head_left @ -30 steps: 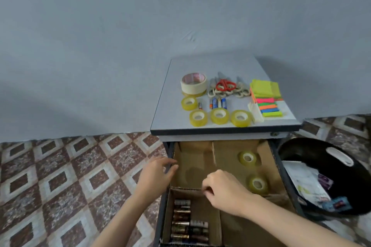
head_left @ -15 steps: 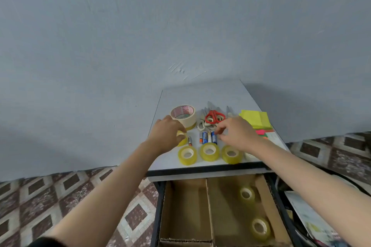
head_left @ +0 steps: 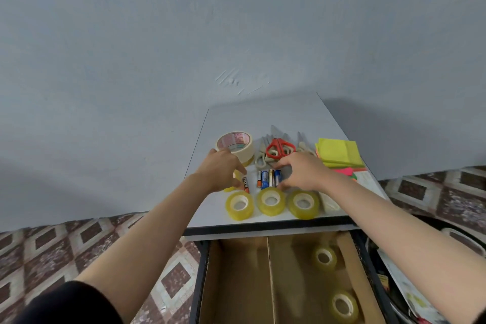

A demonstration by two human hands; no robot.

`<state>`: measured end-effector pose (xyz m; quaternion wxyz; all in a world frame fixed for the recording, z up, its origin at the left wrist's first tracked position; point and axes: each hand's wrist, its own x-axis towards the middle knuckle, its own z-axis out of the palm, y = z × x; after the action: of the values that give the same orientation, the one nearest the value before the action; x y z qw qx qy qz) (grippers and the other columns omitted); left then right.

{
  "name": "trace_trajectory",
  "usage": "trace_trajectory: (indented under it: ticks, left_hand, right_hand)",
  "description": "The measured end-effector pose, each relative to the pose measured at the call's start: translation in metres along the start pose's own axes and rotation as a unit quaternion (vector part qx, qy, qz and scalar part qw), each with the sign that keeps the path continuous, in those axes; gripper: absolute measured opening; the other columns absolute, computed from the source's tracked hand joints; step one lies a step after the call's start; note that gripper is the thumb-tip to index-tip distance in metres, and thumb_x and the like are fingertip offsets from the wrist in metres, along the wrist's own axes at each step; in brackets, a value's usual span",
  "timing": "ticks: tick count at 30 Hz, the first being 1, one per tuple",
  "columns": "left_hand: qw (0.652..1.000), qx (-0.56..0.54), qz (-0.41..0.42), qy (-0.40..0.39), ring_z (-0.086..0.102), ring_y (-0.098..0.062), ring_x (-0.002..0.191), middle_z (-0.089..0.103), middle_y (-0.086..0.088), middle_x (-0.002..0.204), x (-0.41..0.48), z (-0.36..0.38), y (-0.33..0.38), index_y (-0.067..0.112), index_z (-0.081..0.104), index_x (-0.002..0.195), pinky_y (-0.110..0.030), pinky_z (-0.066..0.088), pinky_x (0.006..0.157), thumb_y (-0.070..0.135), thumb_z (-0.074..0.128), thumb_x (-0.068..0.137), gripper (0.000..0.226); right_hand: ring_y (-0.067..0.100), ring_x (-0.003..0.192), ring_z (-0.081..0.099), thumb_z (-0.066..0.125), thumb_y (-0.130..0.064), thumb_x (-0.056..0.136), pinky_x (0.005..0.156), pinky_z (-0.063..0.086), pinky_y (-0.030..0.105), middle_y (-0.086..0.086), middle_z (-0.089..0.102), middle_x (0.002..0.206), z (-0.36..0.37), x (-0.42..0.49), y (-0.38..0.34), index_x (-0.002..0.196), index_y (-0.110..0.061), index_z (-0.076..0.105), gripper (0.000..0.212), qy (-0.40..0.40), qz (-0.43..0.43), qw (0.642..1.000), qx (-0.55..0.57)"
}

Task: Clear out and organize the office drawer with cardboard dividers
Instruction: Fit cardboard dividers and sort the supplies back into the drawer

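Both arms reach forward over the open drawer (head_left: 207, 284) to the desk (head_left: 263, 118), palms down. The left hand (head_left: 223, 168) is arched over a small tape roll (head_left: 229, 188) near the left edge, fingertips pointing down beside a single battery (head_left: 245, 184). Can't tell if it grips either one. The right hand (head_left: 302, 171) sits mid-desk with the thumb low and the fingers spread, bracketing the right side of the battery group (head_left: 268, 177). Contact is unclear, so grasp can't be told. Three yellow tape rolls (head_left: 271, 201) line the front edge. Masking tape (head_left: 235, 144), scissors (head_left: 278, 147) and sticky notes (head_left: 339, 152) lie further back. In the drawer, the cardboard divider (head_left: 271, 279) stands upright and two drawer rolls (head_left: 324, 258) lie in the right compartment. A bin (head_left: 460, 239) is at the right.
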<state>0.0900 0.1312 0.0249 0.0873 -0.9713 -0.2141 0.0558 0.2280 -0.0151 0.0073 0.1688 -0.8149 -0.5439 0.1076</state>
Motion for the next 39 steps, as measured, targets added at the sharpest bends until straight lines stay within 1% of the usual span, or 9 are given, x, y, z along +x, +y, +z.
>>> trace_trajectory:
  ticks: [6,11,15,20,25,30,33,36,39]
  left_hand:
    - [1.000,-0.018,0.011,-0.020,0.047,-0.017,0.116,0.063,0.005,0.119,0.004,0.001,0.006,0.029,0.060,0.124,-0.031,0.032,0.095,0.045,0.065,0.082,0.045]
    - [0.999,-0.050,0.001,-0.012,0.051,-0.018,0.112,0.063,0.001,0.118,0.004,-0.001,0.009,0.026,0.061,0.123,-0.029,0.036,0.089,0.046,0.066,0.080,0.047]
    - [0.992,-0.124,-0.024,-0.020,0.055,-0.018,0.110,0.063,0.001,0.120,0.005,0.003,0.011,0.024,0.064,0.120,-0.030,0.042,0.089,0.048,0.074,0.072,0.054]
    - [0.984,-0.174,-0.025,-0.030,0.055,-0.018,0.111,0.063,-0.001,0.122,0.007,0.002,0.015,0.019,0.063,0.122,-0.025,0.040,0.085,0.041,0.078,0.070,0.057]
    - [0.979,-0.205,-0.017,-0.005,0.058,-0.016,0.105,0.064,-0.003,0.120,0.005,0.004,0.019,0.013,0.062,0.123,-0.020,0.040,0.080,0.032,0.077,0.073,0.055]
    - [0.967,-0.242,-0.029,0.071,0.060,-0.014,0.095,0.066,-0.003,0.113,0.000,0.002,0.010,0.013,0.062,0.121,-0.023,0.046,0.083,0.028,0.077,0.074,0.052]
    - [0.951,-0.285,-0.039,0.115,0.059,-0.009,0.081,0.064,0.000,0.103,-0.011,-0.006,0.006,0.011,0.063,0.118,-0.016,0.046,0.076,0.023,0.077,0.074,0.047]
    - [0.905,-0.387,-0.059,0.164,0.061,-0.001,0.067,0.062,0.004,0.093,-0.035,-0.016,0.008,0.015,0.065,0.108,-0.006,0.048,0.067,0.012,0.078,0.073,0.038]
    - [0.842,-0.505,-0.057,0.180,0.064,-0.001,0.072,0.063,0.001,0.092,-0.071,-0.023,0.021,0.019,0.064,0.095,-0.010,0.052,0.071,0.002,0.076,0.073,0.031]
  right_hand:
    - [0.017,0.123,0.049,0.072,-0.024,0.078,0.099,0.040,0.032,-0.002,0.056,0.133,0.002,0.001,0.002,0.132,-0.021,0.054,0.057,0.003,-0.017,1.000,0.019]
    - [0.017,0.123,0.049,0.074,-0.026,0.077,0.099,0.041,0.032,-0.002,0.056,0.134,0.003,0.002,0.005,0.133,-0.020,0.053,0.060,0.000,-0.018,1.000,0.025]
    - [0.017,0.125,0.047,0.074,-0.026,0.077,0.098,0.039,0.029,-0.001,0.054,0.135,0.005,0.003,0.007,0.134,-0.019,0.051,0.062,0.002,-0.023,0.999,0.026]
    - [0.017,0.122,0.049,0.074,-0.028,0.077,0.096,0.040,0.029,-0.001,0.056,0.133,0.008,0.005,0.010,0.133,-0.019,0.053,0.061,0.006,-0.024,0.999,0.036]
    - [0.014,0.119,0.053,0.076,-0.026,0.073,0.096,0.043,0.028,-0.004,0.058,0.131,0.012,0.006,0.012,0.133,-0.020,0.052,0.065,0.019,-0.027,0.998,0.062]
    - [0.013,0.113,0.057,0.080,-0.022,0.070,0.090,0.045,0.025,-0.002,0.062,0.124,0.009,0.002,0.010,0.127,-0.019,0.056,0.062,0.078,-0.026,0.989,0.122]
    - [0.010,0.099,0.058,0.079,-0.017,0.072,0.074,0.040,0.014,0.001,0.065,0.111,-0.004,-0.006,0.004,0.118,-0.016,0.064,0.048,0.114,-0.013,0.975,0.188]
    - [0.016,0.078,0.062,0.076,-0.013,0.076,0.068,0.054,0.024,0.006,0.067,0.093,-0.017,-0.020,-0.007,0.106,-0.012,0.070,0.030,0.121,0.010,0.948,0.296]
    - [0.018,0.070,0.066,0.075,-0.008,0.077,0.072,0.059,0.031,0.011,0.065,0.087,-0.024,-0.044,-0.022,0.095,-0.007,0.070,0.019,0.088,0.037,0.898,0.429]
